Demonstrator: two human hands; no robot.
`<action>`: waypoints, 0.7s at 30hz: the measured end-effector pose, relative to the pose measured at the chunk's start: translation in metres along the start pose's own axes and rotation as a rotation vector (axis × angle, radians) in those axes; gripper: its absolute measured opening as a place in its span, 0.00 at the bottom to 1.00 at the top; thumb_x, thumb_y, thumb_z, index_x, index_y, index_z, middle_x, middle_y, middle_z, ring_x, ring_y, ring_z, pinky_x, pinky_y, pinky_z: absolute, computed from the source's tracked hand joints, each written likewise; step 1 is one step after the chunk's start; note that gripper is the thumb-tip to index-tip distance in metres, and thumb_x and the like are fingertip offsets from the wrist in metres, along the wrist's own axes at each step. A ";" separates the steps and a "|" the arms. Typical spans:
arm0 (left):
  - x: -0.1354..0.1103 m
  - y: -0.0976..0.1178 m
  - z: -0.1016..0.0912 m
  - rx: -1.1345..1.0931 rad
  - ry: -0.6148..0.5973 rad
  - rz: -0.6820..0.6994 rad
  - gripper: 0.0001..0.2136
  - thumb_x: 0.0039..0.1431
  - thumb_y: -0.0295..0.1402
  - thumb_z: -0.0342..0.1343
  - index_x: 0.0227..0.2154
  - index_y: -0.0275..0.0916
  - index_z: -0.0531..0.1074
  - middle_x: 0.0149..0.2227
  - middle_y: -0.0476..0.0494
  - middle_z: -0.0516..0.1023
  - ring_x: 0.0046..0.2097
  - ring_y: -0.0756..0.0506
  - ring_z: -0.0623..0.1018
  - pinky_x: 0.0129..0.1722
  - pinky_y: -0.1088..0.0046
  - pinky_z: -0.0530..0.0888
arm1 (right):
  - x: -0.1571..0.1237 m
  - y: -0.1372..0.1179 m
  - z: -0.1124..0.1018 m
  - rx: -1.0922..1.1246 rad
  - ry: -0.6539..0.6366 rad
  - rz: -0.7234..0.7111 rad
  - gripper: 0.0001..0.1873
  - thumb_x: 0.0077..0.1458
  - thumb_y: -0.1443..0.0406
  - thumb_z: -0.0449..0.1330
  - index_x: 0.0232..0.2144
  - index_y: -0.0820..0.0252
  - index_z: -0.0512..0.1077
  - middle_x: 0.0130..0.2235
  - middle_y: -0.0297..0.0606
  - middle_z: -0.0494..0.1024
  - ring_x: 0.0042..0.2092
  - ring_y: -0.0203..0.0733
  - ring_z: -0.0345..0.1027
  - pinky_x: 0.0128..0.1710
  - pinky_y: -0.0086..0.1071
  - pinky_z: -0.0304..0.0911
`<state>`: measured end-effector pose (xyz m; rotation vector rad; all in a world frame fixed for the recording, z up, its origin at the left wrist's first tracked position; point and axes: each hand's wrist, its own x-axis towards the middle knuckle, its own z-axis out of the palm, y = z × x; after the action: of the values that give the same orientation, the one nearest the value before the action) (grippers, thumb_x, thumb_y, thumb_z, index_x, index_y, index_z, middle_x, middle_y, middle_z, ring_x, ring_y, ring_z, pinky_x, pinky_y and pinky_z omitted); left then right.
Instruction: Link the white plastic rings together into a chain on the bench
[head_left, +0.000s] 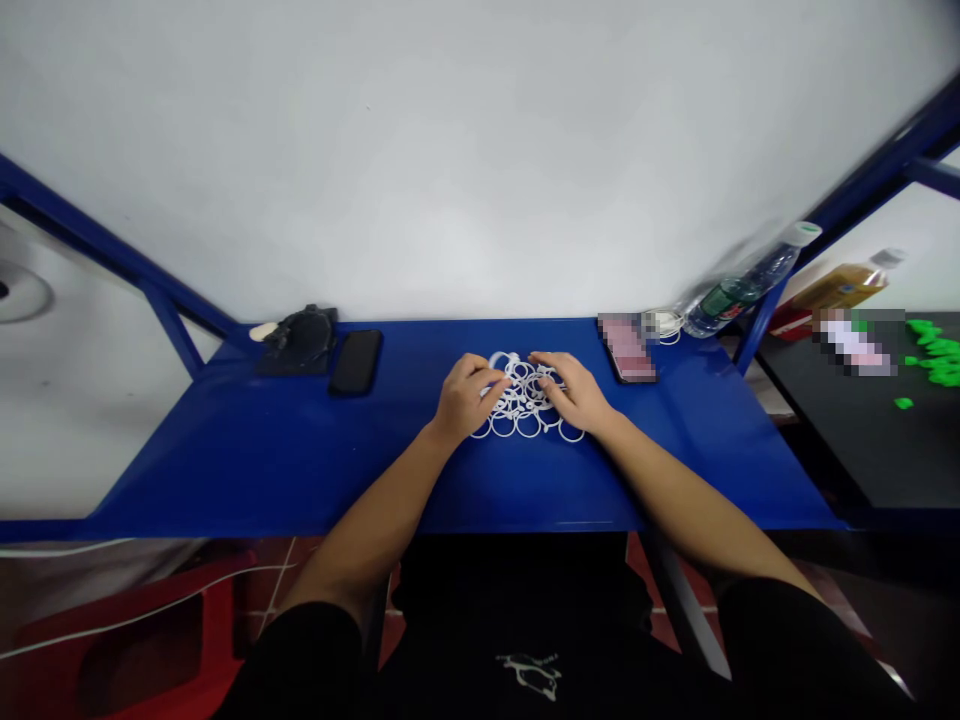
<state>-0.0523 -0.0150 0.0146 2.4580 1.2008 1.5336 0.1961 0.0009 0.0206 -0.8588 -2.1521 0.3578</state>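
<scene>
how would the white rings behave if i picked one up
The white rings look thin and open, so probably light. They keep round outlines, suggesting they're fairly stiff. Many overlap, so lifting one may drag others along.

1. The rings (517, 397) are seen in plain white.
2. The bench (270, 450) is coloured solid blue.
3. The bottle (766, 277) is wrapped in a green label (721, 303) and capped in white.
4. The shirt (517, 595) is coloured black, marked with a pale print (534, 675).
5. The stool (216, 622) is coloured red.
</scene>
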 end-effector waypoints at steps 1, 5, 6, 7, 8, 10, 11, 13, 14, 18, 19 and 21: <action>0.000 -0.008 -0.001 0.040 0.028 -0.035 0.09 0.69 0.38 0.59 0.36 0.40 0.80 0.34 0.44 0.76 0.37 0.46 0.76 0.40 0.68 0.74 | 0.000 0.006 -0.002 -0.039 0.004 0.018 0.18 0.69 0.62 0.53 0.59 0.55 0.71 0.55 0.45 0.80 0.56 0.52 0.72 0.57 0.51 0.67; -0.001 -0.039 -0.002 0.164 -0.007 -0.174 0.07 0.67 0.37 0.61 0.40 0.41 0.82 0.31 0.46 0.79 0.33 0.47 0.76 0.40 0.67 0.72 | 0.001 0.036 -0.007 -0.158 -0.049 0.095 0.18 0.67 0.68 0.51 0.51 0.58 0.77 0.50 0.45 0.83 0.51 0.53 0.75 0.54 0.52 0.68; -0.001 -0.044 -0.001 0.171 -0.036 -0.218 0.08 0.66 0.36 0.62 0.43 0.41 0.81 0.32 0.46 0.80 0.32 0.47 0.76 0.39 0.67 0.72 | 0.001 0.042 -0.008 -0.175 -0.071 0.104 0.19 0.65 0.70 0.51 0.51 0.59 0.78 0.50 0.46 0.83 0.50 0.53 0.75 0.54 0.52 0.68; -0.002 -0.049 0.001 0.166 -0.072 -0.261 0.10 0.65 0.37 0.63 0.47 0.41 0.81 0.35 0.46 0.82 0.30 0.48 0.76 0.38 0.67 0.72 | 0.000 0.047 -0.009 -0.189 -0.094 0.113 0.20 0.64 0.71 0.51 0.51 0.60 0.78 0.50 0.46 0.83 0.50 0.53 0.75 0.53 0.51 0.68; -0.003 -0.051 0.003 0.150 -0.110 -0.300 0.13 0.64 0.37 0.64 0.49 0.41 0.80 0.37 0.46 0.83 0.29 0.48 0.75 0.37 0.67 0.73 | 0.000 0.051 -0.009 -0.201 -0.116 0.115 0.21 0.63 0.72 0.51 0.52 0.60 0.78 0.51 0.45 0.83 0.49 0.52 0.76 0.53 0.50 0.68; -0.004 -0.053 0.006 0.101 -0.172 -0.349 0.15 0.62 0.39 0.66 0.50 0.41 0.80 0.39 0.45 0.84 0.28 0.49 0.76 0.36 0.67 0.73 | 0.000 0.054 -0.008 -0.222 -0.163 0.112 0.21 0.63 0.72 0.52 0.53 0.60 0.78 0.51 0.45 0.83 0.48 0.50 0.76 0.52 0.48 0.67; -0.005 -0.052 0.007 0.075 -0.191 -0.360 0.15 0.62 0.39 0.65 0.50 0.41 0.80 0.39 0.45 0.84 0.28 0.49 0.77 0.36 0.67 0.74 | 0.000 0.054 -0.007 -0.233 -0.185 0.109 0.20 0.63 0.72 0.53 0.53 0.60 0.78 0.51 0.45 0.83 0.47 0.50 0.76 0.52 0.47 0.67; -0.007 -0.048 0.009 0.034 -0.216 -0.361 0.13 0.64 0.40 0.64 0.48 0.41 0.81 0.37 0.45 0.84 0.30 0.48 0.78 0.37 0.68 0.75 | -0.001 0.052 -0.005 -0.254 -0.218 0.114 0.18 0.64 0.70 0.56 0.53 0.60 0.78 0.49 0.46 0.83 0.46 0.50 0.75 0.51 0.46 0.67; -0.007 -0.046 0.009 0.022 -0.231 -0.353 0.13 0.64 0.40 0.63 0.48 0.41 0.81 0.37 0.45 0.84 0.31 0.47 0.79 0.38 0.67 0.76 | -0.001 0.051 -0.004 -0.260 -0.227 0.119 0.17 0.64 0.69 0.57 0.52 0.60 0.78 0.48 0.46 0.83 0.46 0.50 0.75 0.50 0.45 0.67; -0.007 -0.037 0.008 -0.005 -0.328 -0.269 0.13 0.65 0.41 0.62 0.48 0.40 0.80 0.42 0.42 0.84 0.43 0.43 0.81 0.46 0.63 0.78 | -0.001 0.046 -0.003 -0.250 -0.231 0.129 0.14 0.63 0.68 0.59 0.50 0.60 0.79 0.42 0.45 0.83 0.43 0.48 0.74 0.48 0.43 0.67; -0.006 -0.034 0.008 -0.016 -0.349 -0.234 0.14 0.66 0.41 0.61 0.50 0.40 0.80 0.45 0.41 0.83 0.46 0.42 0.81 0.49 0.61 0.77 | -0.001 0.044 -0.003 -0.241 -0.218 0.132 0.14 0.63 0.68 0.60 0.50 0.60 0.79 0.41 0.44 0.82 0.42 0.48 0.73 0.47 0.42 0.67; -0.005 -0.028 0.008 -0.049 -0.392 -0.161 0.17 0.67 0.43 0.61 0.54 0.40 0.77 0.52 0.39 0.82 0.53 0.40 0.79 0.55 0.57 0.75 | -0.001 0.041 -0.003 -0.208 -0.169 0.150 0.16 0.62 0.65 0.62 0.51 0.60 0.78 0.38 0.42 0.81 0.40 0.47 0.72 0.45 0.41 0.68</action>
<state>-0.0643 0.0048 -0.0044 2.4058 1.2291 0.9696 0.2178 0.0297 0.0017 -1.1472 -2.3160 0.2932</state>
